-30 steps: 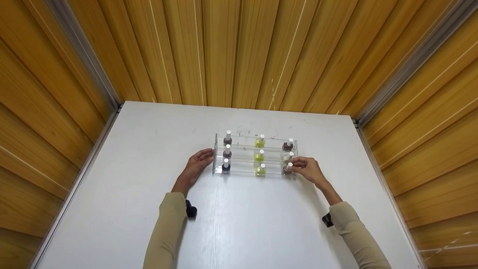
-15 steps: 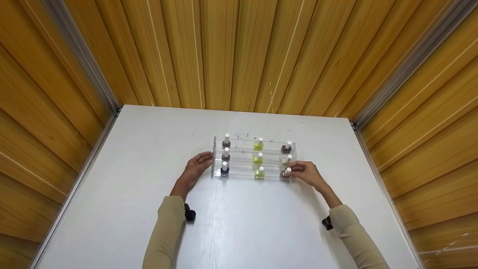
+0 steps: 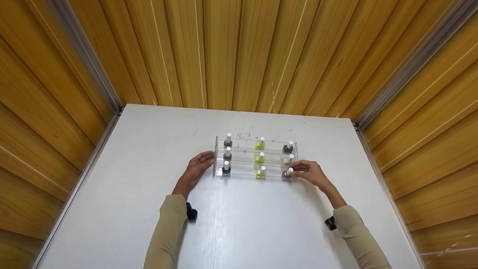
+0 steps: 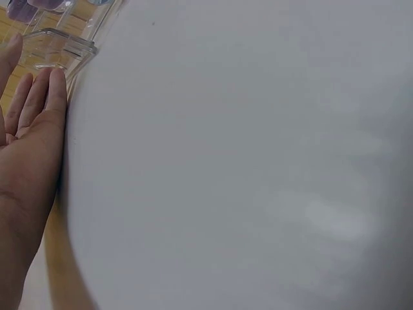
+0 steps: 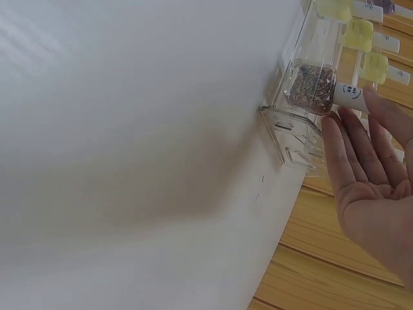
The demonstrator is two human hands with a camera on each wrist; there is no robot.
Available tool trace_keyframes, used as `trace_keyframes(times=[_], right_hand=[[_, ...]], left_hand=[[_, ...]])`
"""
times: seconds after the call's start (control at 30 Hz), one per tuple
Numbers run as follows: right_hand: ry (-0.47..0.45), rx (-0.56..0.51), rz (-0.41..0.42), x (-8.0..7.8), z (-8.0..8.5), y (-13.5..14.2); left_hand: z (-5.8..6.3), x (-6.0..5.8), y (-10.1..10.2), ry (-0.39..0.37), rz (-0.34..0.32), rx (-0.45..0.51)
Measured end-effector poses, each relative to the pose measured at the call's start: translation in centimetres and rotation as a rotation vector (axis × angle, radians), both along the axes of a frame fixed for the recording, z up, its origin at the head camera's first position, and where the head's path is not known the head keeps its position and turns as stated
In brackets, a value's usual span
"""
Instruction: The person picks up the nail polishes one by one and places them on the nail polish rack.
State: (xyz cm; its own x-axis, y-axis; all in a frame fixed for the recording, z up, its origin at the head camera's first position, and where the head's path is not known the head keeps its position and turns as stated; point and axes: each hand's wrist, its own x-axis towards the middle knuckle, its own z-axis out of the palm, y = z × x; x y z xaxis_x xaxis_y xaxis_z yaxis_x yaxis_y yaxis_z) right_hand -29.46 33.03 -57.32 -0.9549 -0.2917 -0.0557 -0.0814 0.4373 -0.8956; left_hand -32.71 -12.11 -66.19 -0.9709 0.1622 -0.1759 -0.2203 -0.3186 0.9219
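A clear tiered rack (image 3: 242, 174) on the white table bears nail polish bottles in three columns. Yellow bottles (image 3: 259, 159) fill the middle column, and dark ones (image 3: 226, 169) the left. My right hand (image 3: 310, 173) pinches the white cap (image 5: 349, 96) of the front-right nail polish bottle (image 5: 311, 88), whose glass is filled with brownish glitter. This bottle is on the lowest tier and leans slightly toward the hand. At the rack's left end, my left hand (image 3: 197, 169) rests its fairly straight fingers (image 4: 57, 90) against the clear side panel (image 4: 61, 48).
The white table (image 3: 246, 224) stretches in front of the rack and to both sides. Wood-patterned walls (image 3: 224, 52) enclose it at the back and sides. Small dark marks (image 3: 243, 134) dot the surface behind the rack.
The front-right bottle's cap has tipped slightly toward the right hand, which has shifted a little with it. The left hand stays at the rack's side.
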Motion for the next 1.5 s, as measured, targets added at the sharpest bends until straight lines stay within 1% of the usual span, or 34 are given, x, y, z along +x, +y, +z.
trace_keyframes(times=[0.17, 0.33, 0.53, 0.7, 0.83, 0.93, 1.07, 1.17, 1.27, 1.33, 1.4, 1.5], right_hand=[[-0.003, -0.035, -0.025, 0.0, 0.0, 0.6], [-0.028, -0.109, -0.087, -0.2, -0.5, 0.7], [-0.062, -0.114, -0.149, -0.4, -1.0, 0.6], [-0.065, -0.115, -0.159, -0.7, -1.2, 0.4], [-0.065, -0.151, -0.166, -1.3, -1.2, 0.2], [-0.061, -0.166, -0.179, -1.7, -1.3, 0.3], [-0.077, -0.183, -0.173, -1.8, -1.4, 0.5], [-0.085, -0.182, -0.156, -1.7, -1.5, 0.7], [-0.057, -0.163, -0.175, -1.8, -1.2, 0.9], [-0.013, -0.139, -0.204, -2.1, -0.8, 1.1], [0.044, -0.115, -0.238, -2.4, -0.3, 1.3], [0.119, -0.049, -0.273, -3.0, 0.3, 2.1]], left_hand=[[0.0, -0.1, 0.0, -0.001, -0.006, 0.009], [0.0, -0.3, -0.1, 0.002, -0.009, 0.003], [0.0, -0.4, 0.0, -0.012, -0.002, -0.006], [0.0, -0.6, 0.0, -0.018, 0.006, -0.013], [0.1, -1.0, 0.1, -0.004, 0.029, -0.004], [0.1, -1.3, 0.2, 0.005, 0.032, -0.004], [-0.1, -1.3, 0.3, 0.004, 0.028, -0.010], [0.0, -1.1, 0.2, -0.004, 0.028, -0.043], [0.3, -1.2, 0.2, -0.009, 0.032, -0.086], [0.7, -1.2, 0.1, -0.031, 0.044, -0.099], [1.1, -1.6, 0.1, -0.055, 0.064, -0.070], [2.1, -2.2, 0.3, -0.098, 0.083, -0.040]])
